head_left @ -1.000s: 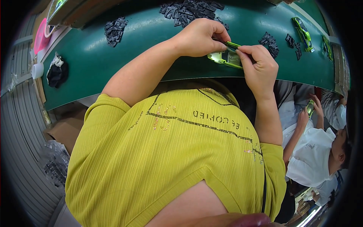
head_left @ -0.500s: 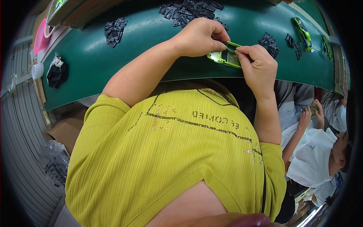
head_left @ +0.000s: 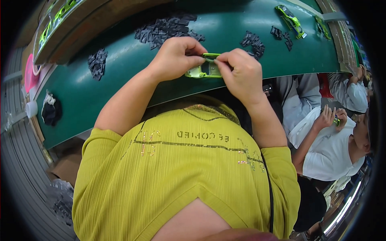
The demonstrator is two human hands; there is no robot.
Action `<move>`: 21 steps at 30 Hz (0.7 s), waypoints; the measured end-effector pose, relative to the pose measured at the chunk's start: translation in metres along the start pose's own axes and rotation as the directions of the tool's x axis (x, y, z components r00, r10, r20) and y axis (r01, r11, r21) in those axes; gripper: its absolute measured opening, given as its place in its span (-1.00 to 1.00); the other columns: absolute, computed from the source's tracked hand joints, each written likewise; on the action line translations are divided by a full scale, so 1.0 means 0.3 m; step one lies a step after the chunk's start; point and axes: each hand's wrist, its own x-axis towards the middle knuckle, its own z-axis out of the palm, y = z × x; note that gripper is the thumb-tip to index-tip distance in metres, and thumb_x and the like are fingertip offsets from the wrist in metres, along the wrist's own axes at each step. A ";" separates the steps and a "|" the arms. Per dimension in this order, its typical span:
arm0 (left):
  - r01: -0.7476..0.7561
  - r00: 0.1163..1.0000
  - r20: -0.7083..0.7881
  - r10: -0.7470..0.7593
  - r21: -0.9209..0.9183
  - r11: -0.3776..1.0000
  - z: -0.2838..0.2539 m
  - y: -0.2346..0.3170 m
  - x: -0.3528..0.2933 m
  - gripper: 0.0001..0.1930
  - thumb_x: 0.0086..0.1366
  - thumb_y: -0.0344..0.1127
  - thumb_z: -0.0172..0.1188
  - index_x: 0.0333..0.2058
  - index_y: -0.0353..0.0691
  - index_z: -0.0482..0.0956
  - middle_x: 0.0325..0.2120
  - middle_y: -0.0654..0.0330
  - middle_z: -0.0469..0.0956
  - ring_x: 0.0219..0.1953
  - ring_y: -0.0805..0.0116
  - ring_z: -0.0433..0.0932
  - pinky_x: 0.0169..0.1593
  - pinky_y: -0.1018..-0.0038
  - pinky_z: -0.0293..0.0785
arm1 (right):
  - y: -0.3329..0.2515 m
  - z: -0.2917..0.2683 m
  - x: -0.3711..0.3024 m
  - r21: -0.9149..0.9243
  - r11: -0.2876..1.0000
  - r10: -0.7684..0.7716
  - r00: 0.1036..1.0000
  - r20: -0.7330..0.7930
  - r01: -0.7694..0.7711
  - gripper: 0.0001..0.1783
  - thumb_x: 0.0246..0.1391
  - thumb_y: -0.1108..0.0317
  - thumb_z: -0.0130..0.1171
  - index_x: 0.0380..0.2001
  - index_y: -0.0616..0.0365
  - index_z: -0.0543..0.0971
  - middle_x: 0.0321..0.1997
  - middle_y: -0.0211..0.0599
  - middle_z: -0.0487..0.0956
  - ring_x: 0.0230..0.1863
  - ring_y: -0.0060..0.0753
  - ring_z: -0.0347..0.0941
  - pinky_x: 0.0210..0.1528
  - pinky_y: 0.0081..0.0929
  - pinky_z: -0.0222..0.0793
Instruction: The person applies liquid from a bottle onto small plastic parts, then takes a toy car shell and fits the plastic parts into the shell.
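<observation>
Held thing: lime-green toy car body, above the near edge of the green worktop.
Long axis: left to right, spanning the gap between both hands.
Left hand: closed, fingertips pinching the body's left end.
Right hand: closed, pinching its right end; both hands equally near.
Beyond: piles of black parts on the far side.

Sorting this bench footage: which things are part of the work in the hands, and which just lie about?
In hand:
- lime-green plastic toy car body, held by left hand and right hand

Lying about:
- piles of small black plastic parts
- finished green toy car
- black-and-white rag
</observation>
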 end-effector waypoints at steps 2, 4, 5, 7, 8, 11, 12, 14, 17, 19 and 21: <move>0.017 1.000 -0.022 -0.017 -0.023 1.000 0.007 0.011 -0.007 -0.84 0.08 -0.51 0.28 -0.30 -0.34 0.61 -0.45 0.20 0.61 -0.40 0.52 0.54 -0.28 0.56 0.49 | -0.007 -0.033 -0.014 0.010 1.000 0.004 1.000 -0.019 -0.003 -0.93 -0.17 0.47 0.27 -0.53 0.13 0.57 -0.52 -0.29 0.52 -0.48 -0.20 0.48 -0.43 -0.40 0.39; 0.015 1.000 -0.018 -0.015 -0.019 1.000 0.006 0.001 -0.004 -0.83 0.08 -0.51 0.28 -0.30 -0.35 0.60 -0.45 0.20 0.60 -0.40 0.52 0.54 -0.28 0.56 0.49 | -0.005 -0.089 -0.022 0.122 0.986 0.123 0.991 -0.055 -0.116 -0.93 -0.13 0.55 0.28 -0.51 0.23 0.58 -0.53 -0.28 0.53 -0.52 -0.41 0.48 -0.44 -0.55 0.37; 0.000 1.000 -0.024 0.000 -0.011 1.000 0.006 0.000 -0.003 -0.83 0.09 -0.51 0.28 -0.30 -0.35 0.60 -0.45 0.20 0.60 -0.40 0.53 0.54 -0.28 0.57 0.49 | 0.014 -0.119 -0.034 0.099 0.986 0.146 0.984 -0.098 -0.136 -0.94 -0.10 0.55 0.28 -0.49 0.24 0.58 -0.52 -0.30 0.52 -0.51 -0.52 0.46 -0.42 -0.62 0.38; -0.013 1.000 -0.027 0.013 -0.001 1.000 0.006 0.000 -0.006 -0.83 0.09 -0.52 0.28 -0.29 -0.35 0.60 -0.45 0.21 0.60 -0.40 0.54 0.53 -0.28 0.58 0.49 | 0.076 -0.161 -0.051 -0.028 0.981 0.178 0.951 -0.254 -0.191 -0.93 -0.12 0.50 0.28 -0.49 0.16 0.58 -0.53 -0.30 0.52 -0.50 -0.32 0.48 -0.43 -0.49 0.37; -0.005 1.000 -0.024 0.004 -0.014 1.000 0.007 0.003 -0.006 -0.84 0.10 -0.52 0.28 -0.30 -0.35 0.60 -0.45 0.22 0.59 -0.40 0.55 0.53 -0.28 0.58 0.49 | 0.117 -0.183 -0.064 -0.093 0.970 0.190 0.935 -0.299 -0.226 -0.93 -0.12 0.50 0.27 -0.48 0.16 0.58 -0.51 -0.29 0.52 -0.50 -0.33 0.48 -0.43 -0.49 0.37; 0.014 1.000 -0.017 -0.014 -0.031 0.999 0.006 0.004 -0.003 -0.84 0.11 -0.53 0.27 -0.29 -0.35 0.59 -0.45 0.23 0.59 -0.40 0.56 0.53 -0.29 0.59 0.49 | 0.236 -0.224 -0.105 -0.215 0.925 0.225 0.908 -0.352 -0.313 -0.92 -0.10 0.50 0.25 -0.45 0.16 0.59 -0.47 -0.29 0.52 -0.48 -0.29 0.47 -0.41 -0.45 0.37; 0.025 1.000 -0.015 -0.025 -0.029 0.999 0.004 0.003 -0.002 -0.84 0.11 -0.53 0.27 -0.29 -0.35 0.59 -0.45 0.24 0.58 -0.40 0.57 0.52 -0.29 0.59 0.49 | 0.270 -0.228 -0.113 -0.348 0.896 0.153 0.927 -0.342 -0.276 -0.93 -0.10 0.50 0.24 -0.45 0.15 0.59 -0.48 -0.29 0.51 -0.47 -0.27 0.46 -0.40 -0.42 0.37; 0.038 0.999 -0.008 -0.039 -0.023 0.999 0.003 0.009 0.001 -0.84 0.11 -0.53 0.27 -0.28 -0.35 0.59 -0.45 0.25 0.58 -0.40 0.57 0.52 -0.29 0.60 0.49 | 0.304 -0.223 -0.124 -0.489 0.848 0.053 0.950 -0.307 -0.205 -0.91 -0.11 0.51 0.21 -0.44 0.13 0.60 -0.48 -0.30 0.49 -0.45 -0.22 0.44 -0.38 -0.33 0.36; 0.072 0.997 0.025 -0.072 -0.001 0.997 0.002 0.020 0.003 -0.83 0.11 -0.58 0.24 -0.28 -0.35 0.57 -0.38 0.23 0.58 -0.33 0.52 0.56 -0.21 0.61 0.51 | 0.312 -0.207 -0.130 -0.456 0.883 -0.005 0.970 -0.243 -0.110 -0.89 -0.12 0.52 0.22 -0.44 0.13 0.61 -0.48 -0.29 0.50 -0.45 -0.21 0.44 -0.38 -0.32 0.36; 0.085 0.996 0.018 -0.084 -0.014 0.996 -0.002 0.012 0.001 -0.84 0.12 -0.58 0.23 -0.28 -0.34 0.56 -0.38 0.23 0.58 -0.34 0.54 0.55 -0.22 0.62 0.50 | 0.320 -0.192 -0.131 -0.436 0.896 -0.027 0.969 -0.246 -0.086 -0.87 -0.15 0.53 0.23 -0.43 0.14 0.62 -0.48 -0.30 0.50 -0.45 -0.22 0.44 -0.37 -0.34 0.35; 0.077 0.997 0.033 -0.076 -0.033 0.996 -0.005 0.000 0.004 -0.84 0.12 -0.59 0.23 -0.28 -0.33 0.56 -0.38 0.24 0.58 -0.34 0.54 0.55 -0.22 0.62 0.49 | 0.310 -0.190 -0.128 -0.260 0.953 0.073 0.952 -0.296 -0.154 -0.85 -0.17 0.54 0.24 -0.43 0.14 0.62 -0.49 -0.29 0.50 -0.44 -0.25 0.44 -0.38 -0.39 0.33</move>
